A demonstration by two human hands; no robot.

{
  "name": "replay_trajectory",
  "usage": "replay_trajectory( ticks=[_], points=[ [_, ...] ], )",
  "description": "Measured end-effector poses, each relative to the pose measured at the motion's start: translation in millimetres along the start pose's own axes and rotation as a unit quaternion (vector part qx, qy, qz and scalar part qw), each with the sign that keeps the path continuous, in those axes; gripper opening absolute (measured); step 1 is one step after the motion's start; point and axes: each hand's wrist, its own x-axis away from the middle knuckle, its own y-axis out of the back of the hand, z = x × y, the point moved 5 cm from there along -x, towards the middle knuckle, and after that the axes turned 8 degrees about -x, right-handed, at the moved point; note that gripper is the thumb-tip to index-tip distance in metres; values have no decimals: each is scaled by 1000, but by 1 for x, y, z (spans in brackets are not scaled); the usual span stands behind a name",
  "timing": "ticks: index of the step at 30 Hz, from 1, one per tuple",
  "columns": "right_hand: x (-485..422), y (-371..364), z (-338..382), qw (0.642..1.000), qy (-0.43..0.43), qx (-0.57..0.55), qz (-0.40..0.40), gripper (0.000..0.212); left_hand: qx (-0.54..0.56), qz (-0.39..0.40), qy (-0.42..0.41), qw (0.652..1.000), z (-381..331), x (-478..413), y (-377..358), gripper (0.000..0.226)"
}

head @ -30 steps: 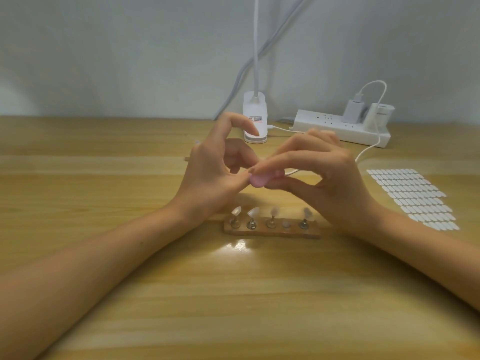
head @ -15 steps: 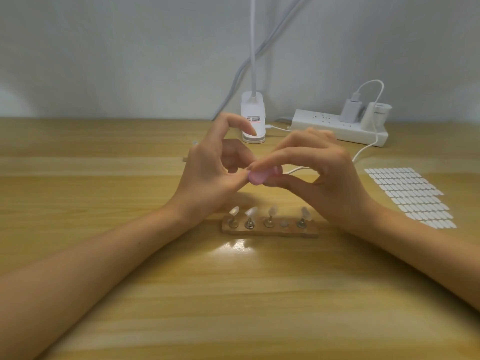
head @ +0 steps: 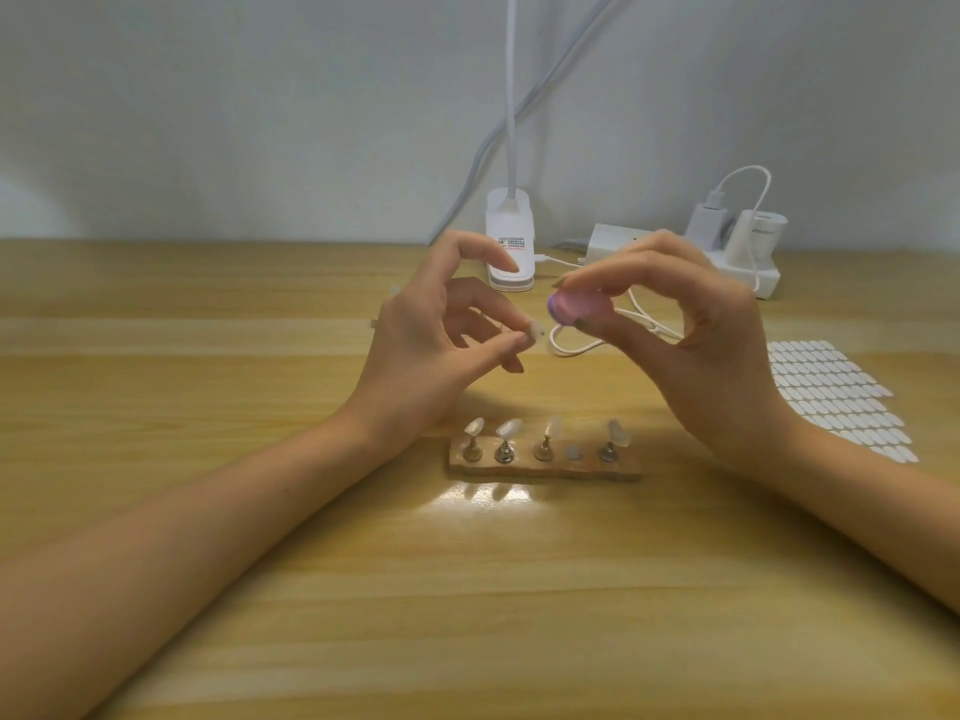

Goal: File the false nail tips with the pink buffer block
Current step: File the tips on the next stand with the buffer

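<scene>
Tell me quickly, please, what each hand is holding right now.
Left hand: pinching a false nail tip.
Right hand: holding the pink buffer block.

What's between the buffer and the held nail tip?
Head view: a gap separates the pink buffer block from the nail tip the left hand pinches; a white cable lies on the table behind.

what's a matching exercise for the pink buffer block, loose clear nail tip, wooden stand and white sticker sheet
1 pink buffer block
2 clear false nail tip
3 wooden nail stand
4 white oval-sticker sheet

a far right on table
b pinched in left hand
c on table between the wrists
d held in right hand

Pairs: 1-d, 2-b, 3-c, 4-a
</scene>
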Motion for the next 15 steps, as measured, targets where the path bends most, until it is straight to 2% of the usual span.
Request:
replay_trajectory(
  ticks=[6,12,15],
  points=[
    [8,5,-21,991,-110,-52,-50,13,29,-2,10,1000,0,2,1,40],
    [8,1,-19,992,-109,-54,-24,16,-27,-19,-1,999,-3,2,3,49],
    [5,-2,-13,996,-80,-32,-3,21,-34,-6,-6,999,-2,1,1,52]
  ],
)
